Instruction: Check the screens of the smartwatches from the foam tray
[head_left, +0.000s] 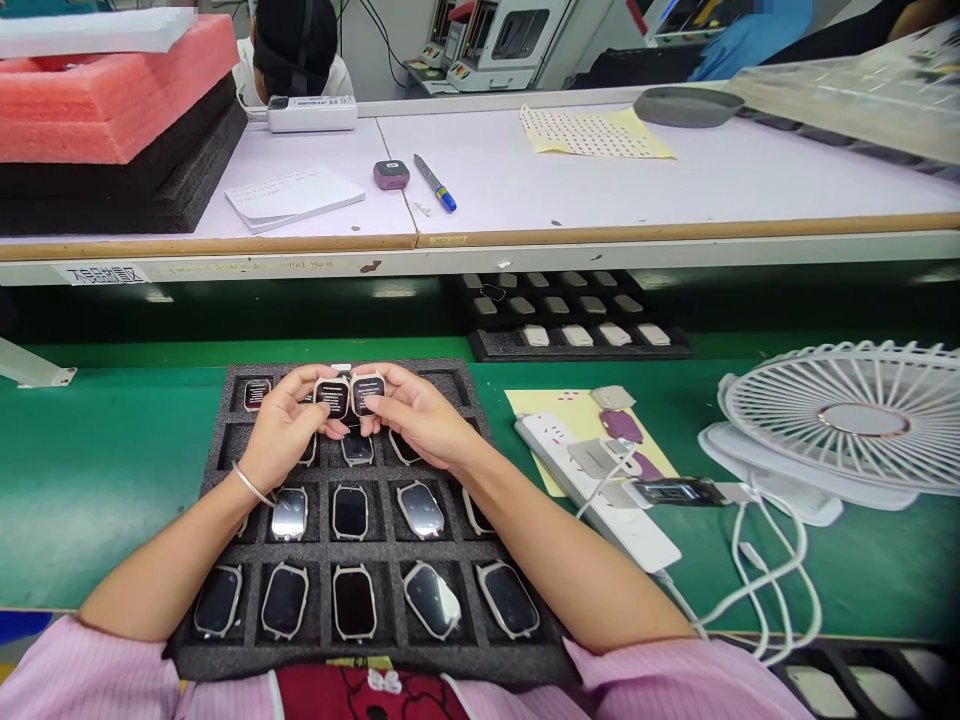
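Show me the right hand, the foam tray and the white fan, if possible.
Right hand [424, 415]: head view, back of the hand.
Foam tray [262, 658]: head view, near rim.
White fan [861, 418]: head view, grille's centre.

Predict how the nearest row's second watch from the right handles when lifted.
The watch probably won't flop, since no strap shows, and its flat, boxy shape seems unlikely to roll. Its glare-catching screen may be slippery.

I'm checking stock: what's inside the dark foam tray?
Watch-like devices lie in many compartments of the foam tray. The left hand, right hand and forearms obscure others, whose full contents can't be seen.
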